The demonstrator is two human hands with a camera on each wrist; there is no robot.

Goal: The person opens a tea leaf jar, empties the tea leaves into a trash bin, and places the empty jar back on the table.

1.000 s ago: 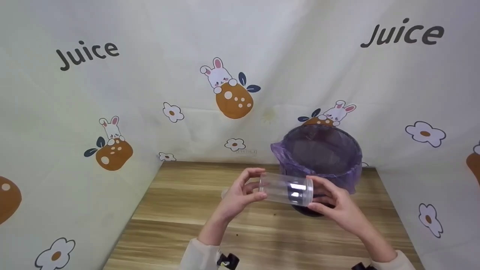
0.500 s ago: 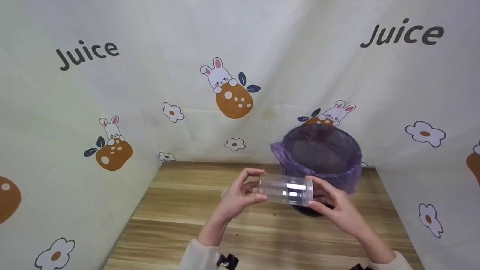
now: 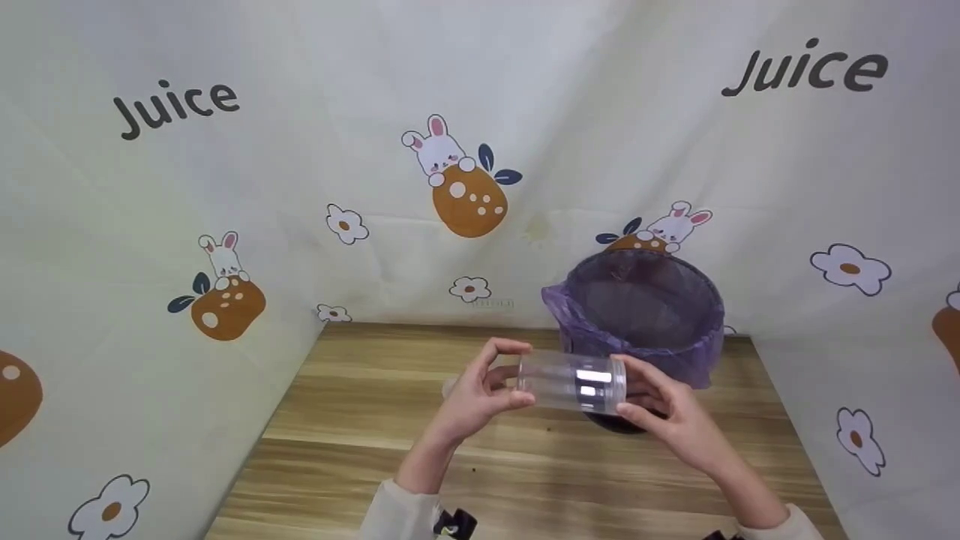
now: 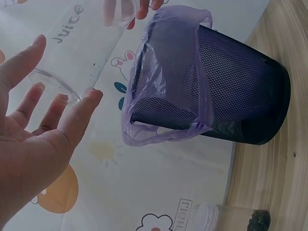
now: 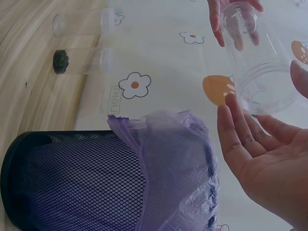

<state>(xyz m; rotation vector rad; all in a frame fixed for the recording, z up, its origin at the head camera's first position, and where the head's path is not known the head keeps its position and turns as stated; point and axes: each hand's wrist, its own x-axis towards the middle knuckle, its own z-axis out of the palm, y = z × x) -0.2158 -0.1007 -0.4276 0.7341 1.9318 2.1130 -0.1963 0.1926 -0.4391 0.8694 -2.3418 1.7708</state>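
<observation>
A clear plastic jar (image 3: 559, 381) lies sideways in the air between both hands. My left hand (image 3: 476, 394) grips its smooth end, thumb and fingers spread around the edge. At the opposite end, the ridged rim is held between the thumb and fingers of my right hand (image 3: 671, 401). In the left wrist view, small dark specks show at the wall of the jar (image 4: 86, 43). The black mesh bin (image 3: 637, 307) with a purple bag (image 3: 581, 330) over its rim stands just behind the jar and right hand.
Two more clear jars stand on the wooden table (image 3: 360, 480), mostly hidden behind my left hand in the head view. One jar (image 5: 82, 23) looks clear; the other jar (image 5: 82, 61) has dark matter at its bottom. A printed cloth (image 3: 405, 262) hangs around the table.
The jar has levelled very slightly, its left end a touch lower, and the reflections on it have shifted. Both hands keep the same hold on it.
</observation>
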